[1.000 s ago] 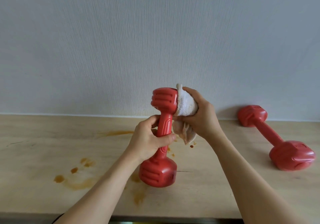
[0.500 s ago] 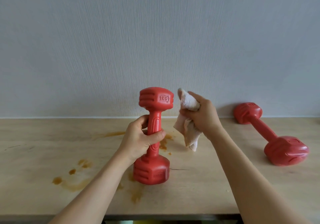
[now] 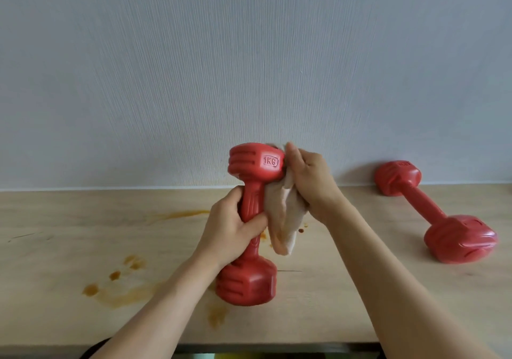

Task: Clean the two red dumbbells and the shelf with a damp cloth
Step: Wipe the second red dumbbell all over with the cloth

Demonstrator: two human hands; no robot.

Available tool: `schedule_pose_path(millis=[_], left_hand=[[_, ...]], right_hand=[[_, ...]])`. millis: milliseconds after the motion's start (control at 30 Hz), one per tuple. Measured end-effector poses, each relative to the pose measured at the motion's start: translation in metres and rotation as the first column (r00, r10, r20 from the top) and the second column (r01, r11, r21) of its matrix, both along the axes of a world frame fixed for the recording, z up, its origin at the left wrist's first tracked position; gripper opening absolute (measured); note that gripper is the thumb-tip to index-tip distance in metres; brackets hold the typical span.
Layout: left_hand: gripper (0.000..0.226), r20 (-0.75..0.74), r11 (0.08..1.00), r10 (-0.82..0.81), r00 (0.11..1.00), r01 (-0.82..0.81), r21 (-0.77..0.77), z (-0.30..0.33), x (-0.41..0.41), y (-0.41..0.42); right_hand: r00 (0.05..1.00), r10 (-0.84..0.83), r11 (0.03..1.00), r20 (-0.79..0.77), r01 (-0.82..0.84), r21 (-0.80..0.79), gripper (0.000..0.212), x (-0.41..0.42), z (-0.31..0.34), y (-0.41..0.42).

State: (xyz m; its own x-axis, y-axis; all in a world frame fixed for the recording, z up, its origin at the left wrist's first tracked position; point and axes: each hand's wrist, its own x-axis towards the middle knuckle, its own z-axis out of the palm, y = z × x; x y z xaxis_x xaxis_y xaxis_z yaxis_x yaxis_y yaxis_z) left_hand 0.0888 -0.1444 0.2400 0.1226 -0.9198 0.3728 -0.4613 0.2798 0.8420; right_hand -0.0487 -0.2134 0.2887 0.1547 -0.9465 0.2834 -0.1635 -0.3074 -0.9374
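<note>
A red dumbbell (image 3: 250,247) marked 1KG stands upright on its lower head on the pale wooden shelf (image 3: 69,242). My left hand (image 3: 230,228) grips its handle. My right hand (image 3: 307,175) holds a crumpled pale cloth (image 3: 282,217) and presses it against the right side of the upper head. The cloth hangs down beside the handle. The second red dumbbell (image 3: 435,211) lies on its side at the right, one head close to the wall.
Brown stains (image 3: 116,286) mark the shelf left of the upright dumbbell, with a streak (image 3: 177,215) further back and small spots (image 3: 301,230) under the cloth. A textured grey wall (image 3: 249,67) rises behind. The shelf's front edge (image 3: 277,343) runs along the bottom.
My right hand drew the cloth off the upper head, then brought it back against that head's right side. The dumbbell has turned in my left hand, with its 1KG mark facing me.
</note>
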Motion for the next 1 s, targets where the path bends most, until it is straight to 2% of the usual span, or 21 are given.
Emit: schedule_pose_path(millis=[100, 367, 467, 567, 667, 700, 767, 900, 1000], left_hand=[[0.022, 0.0, 1.0, -0.011, 1.0, 0.011, 0.003, 0.001, -0.001, -0.002], [0.019, -0.054, 0.998, 0.059, 0.997, -0.057, 0.036, 0.002, 0.008, -0.003], [0.019, -0.015, 0.991, 0.131, 0.991, -0.131, 0.018, 0.004, 0.009, -0.004], [0.019, 0.029, 0.985, 0.175, 0.984, -0.175, 0.005, 0.007, 0.006, -0.004], [0.02, 0.069, 0.982, 0.186, 0.98, -0.188, 0.018, 0.009, 0.003, -0.003], [0.02, 0.089, 0.981, 0.19, 0.978, -0.193, 0.024, 0.009, 0.003, -0.002], [0.022, 0.138, 0.977, 0.204, 0.969, -0.21, 0.029, 0.01, 0.001, -0.003], [0.021, 0.29, 0.963, 0.251, 0.924, -0.269, 0.024, 0.012, 0.001, -0.001], [0.024, 0.376, 0.958, 0.265, 0.888, -0.287, 0.003, 0.013, -0.001, 0.002]], right_hand=[[0.999, 0.015, 0.989, 0.033, -0.02, 0.145, 0.058, -0.002, -0.003, 0.001], [0.966, 0.169, 0.983, -0.193, -0.15, 0.109, 0.044, -0.005, 0.005, 0.014], [0.931, 0.206, 0.978, -0.3, -0.19, 0.082, 0.043, -0.011, 0.009, 0.019], [0.943, 0.047, 0.996, -0.329, -0.071, -0.059, 0.045, -0.014, 0.011, 0.024], [0.965, -0.132, 0.969, -0.228, 0.077, -0.236, 0.015, -0.011, 0.014, 0.03], [0.967, -0.169, 0.947, -0.193, 0.105, -0.303, 0.011, -0.007, 0.015, 0.032], [0.964, -0.215, 0.886, -0.159, 0.124, -0.447, 0.01, 0.001, 0.013, 0.034], [0.926, -0.316, 0.748, -0.209, 0.108, -0.655, 0.016, 0.009, 0.01, 0.036], [0.889, -0.418, 0.562, -0.185, 0.093, -0.822, 0.012, 0.017, 0.009, 0.039]])
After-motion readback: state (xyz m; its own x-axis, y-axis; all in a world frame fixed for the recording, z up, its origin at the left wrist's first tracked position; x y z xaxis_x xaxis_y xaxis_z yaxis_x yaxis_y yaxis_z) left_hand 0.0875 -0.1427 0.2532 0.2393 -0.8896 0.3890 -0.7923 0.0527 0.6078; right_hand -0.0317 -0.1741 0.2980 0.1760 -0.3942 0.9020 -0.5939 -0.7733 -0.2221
